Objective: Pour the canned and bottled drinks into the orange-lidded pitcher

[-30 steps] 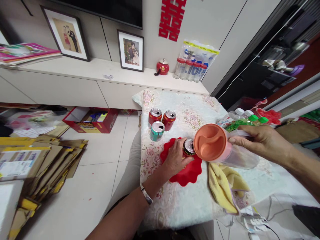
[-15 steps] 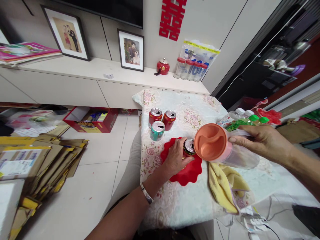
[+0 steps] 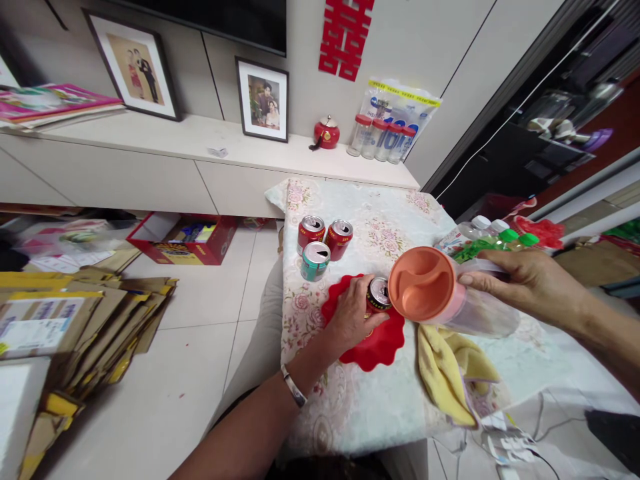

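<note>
My left hand [image 3: 351,308] is wrapped round a dark red can [image 3: 379,293] with an opened top, standing on a scalloped red tray [image 3: 370,353]. In my right hand [image 3: 520,283] is the handle of a clear plastic pitcher [image 3: 477,310] with an orange lid [image 3: 423,283]. The pitcher is tipped to the left, its lid edge right by the can's top. Whether liquid flows between them I cannot tell. Behind my left hand stand two red cans, one at the left [image 3: 311,233] and one beside it [image 3: 339,239], with a green can [image 3: 315,261] in front.
A yellow towel [image 3: 445,373] lies below the pitcher on the flowered tablecloth [image 3: 370,413]. Bottles with green and white caps [image 3: 500,237] stand at the far right. Flattened cardboard [image 3: 115,320] and a red box [image 3: 200,243] are on the floor at left.
</note>
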`<state>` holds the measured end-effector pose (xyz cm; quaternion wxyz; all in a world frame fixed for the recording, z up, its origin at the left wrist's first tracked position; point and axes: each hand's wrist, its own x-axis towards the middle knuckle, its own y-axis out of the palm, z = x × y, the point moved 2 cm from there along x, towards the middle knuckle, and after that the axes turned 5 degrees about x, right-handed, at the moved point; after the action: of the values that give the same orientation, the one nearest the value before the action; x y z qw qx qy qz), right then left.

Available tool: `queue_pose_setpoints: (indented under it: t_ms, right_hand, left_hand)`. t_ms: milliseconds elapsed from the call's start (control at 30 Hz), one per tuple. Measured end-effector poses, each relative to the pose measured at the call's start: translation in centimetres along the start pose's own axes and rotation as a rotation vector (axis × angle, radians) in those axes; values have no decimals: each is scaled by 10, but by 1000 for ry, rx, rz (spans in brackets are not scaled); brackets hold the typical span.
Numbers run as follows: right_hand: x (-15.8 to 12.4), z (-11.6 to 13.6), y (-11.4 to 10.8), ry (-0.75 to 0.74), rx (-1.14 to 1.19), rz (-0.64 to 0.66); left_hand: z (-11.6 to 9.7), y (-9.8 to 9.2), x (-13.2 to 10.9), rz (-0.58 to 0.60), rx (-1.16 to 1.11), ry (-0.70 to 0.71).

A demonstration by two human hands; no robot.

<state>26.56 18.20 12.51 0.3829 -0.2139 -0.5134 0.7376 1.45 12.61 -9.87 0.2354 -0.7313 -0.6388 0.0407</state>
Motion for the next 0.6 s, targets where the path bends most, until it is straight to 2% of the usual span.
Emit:
queue_pose_setpoints:
  t_ms: [200,600]
  right_hand:
    - [0,2,0,-33,32,-1]
    - [2,6,2,-7,29,-15]
  left_hand:
    - [-1,-1,0,0,-2,5]
    - [0,0,-1,2,1,7]
